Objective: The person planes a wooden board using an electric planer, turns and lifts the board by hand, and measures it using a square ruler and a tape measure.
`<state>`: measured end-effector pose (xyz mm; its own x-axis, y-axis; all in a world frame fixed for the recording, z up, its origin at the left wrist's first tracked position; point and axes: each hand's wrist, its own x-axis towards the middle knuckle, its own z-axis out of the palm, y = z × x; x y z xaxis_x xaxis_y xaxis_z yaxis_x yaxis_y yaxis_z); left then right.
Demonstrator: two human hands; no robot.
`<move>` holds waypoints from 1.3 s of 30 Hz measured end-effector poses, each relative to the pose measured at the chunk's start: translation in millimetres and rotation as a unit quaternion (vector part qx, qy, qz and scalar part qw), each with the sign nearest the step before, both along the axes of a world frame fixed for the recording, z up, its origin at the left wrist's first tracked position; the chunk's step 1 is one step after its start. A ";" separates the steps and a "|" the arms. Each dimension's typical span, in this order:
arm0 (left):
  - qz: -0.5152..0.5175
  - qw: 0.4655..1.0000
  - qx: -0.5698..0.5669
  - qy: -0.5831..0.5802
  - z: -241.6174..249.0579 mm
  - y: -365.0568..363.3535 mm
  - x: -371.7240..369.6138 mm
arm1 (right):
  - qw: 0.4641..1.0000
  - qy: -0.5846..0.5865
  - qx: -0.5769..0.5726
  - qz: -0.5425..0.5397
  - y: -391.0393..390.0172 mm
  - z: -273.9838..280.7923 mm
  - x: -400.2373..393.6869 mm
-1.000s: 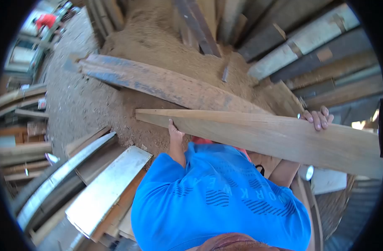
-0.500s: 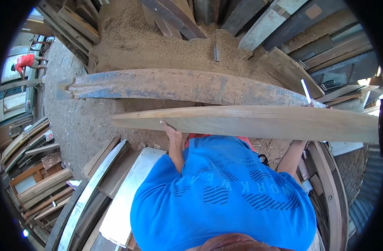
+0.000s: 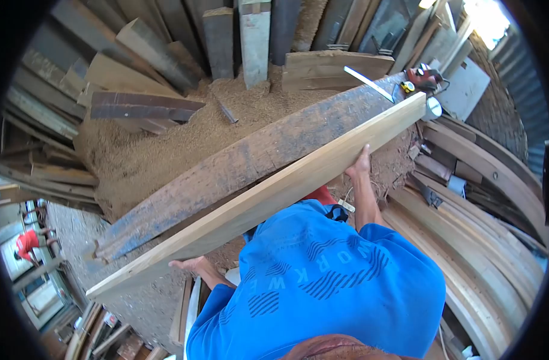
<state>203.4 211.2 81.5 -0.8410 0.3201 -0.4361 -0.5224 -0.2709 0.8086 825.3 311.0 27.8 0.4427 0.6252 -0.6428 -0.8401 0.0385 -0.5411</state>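
A long pale wooden plank (image 3: 256, 204) runs diagonally in front of my body, from lower left to upper right. My left hand (image 3: 193, 264) holds its lower edge near the left end, thumb showing and most fingers hidden behind the board. Further up toward the right end, my right hand (image 3: 361, 163) grips the same edge, with its fingers partly out of sight behind the wood. Just beyond the plank lies a broad, worn, weathered beam (image 3: 244, 162). A try square (image 3: 369, 84) with a bright blade rests on the beam's right end.
A red power tool (image 3: 424, 78), a yellow tape measure (image 3: 407, 87) and a round tin (image 3: 433, 108) are at the beam's right end. Sawdust (image 3: 142, 156) covers the ground behind. Timber (image 3: 256, 42) stands along the back; curved boards (image 3: 472, 222) lie right. A person in red (image 3: 27, 245) bends far left.
The plank has gone from nearly level to a diagonal, its right end up and left end down. My hands have moved with it, and the view has turned right.
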 end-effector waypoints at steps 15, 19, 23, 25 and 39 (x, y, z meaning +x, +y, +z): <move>-0.045 0.996 0.074 -0.011 -36.7 121.1 -19.9 | 0.994 -0.003 -0.110 -0.023 73.1 -12.9 -17.8; -0.051 0.992 0.114 0.002 -55.1 131.7 -12.2 | 0.729 -0.574 -0.300 0.222 73.9 2.0 -8.6; -0.024 0.993 0.097 -0.068 -53.2 138.6 8.5 | 0.311 -0.810 -0.252 0.429 88.3 152.7 -96.3; -0.019 0.993 0.098 -0.061 -65.7 137.2 7.9 | 0.237 -0.829 -0.043 0.505 96.3 136.7 -125.1; 0.045 0.991 0.099 -0.083 -87.1 109.5 62.8 | 0.141 -0.608 0.079 0.777 149.6 79.0 -176.9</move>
<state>266.2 320.8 -5.6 -0.7923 0.3403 -0.5064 -0.6098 -0.4668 0.6405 648.5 460.6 106.8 -0.5860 0.5379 -0.6060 0.8099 0.4115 -0.4179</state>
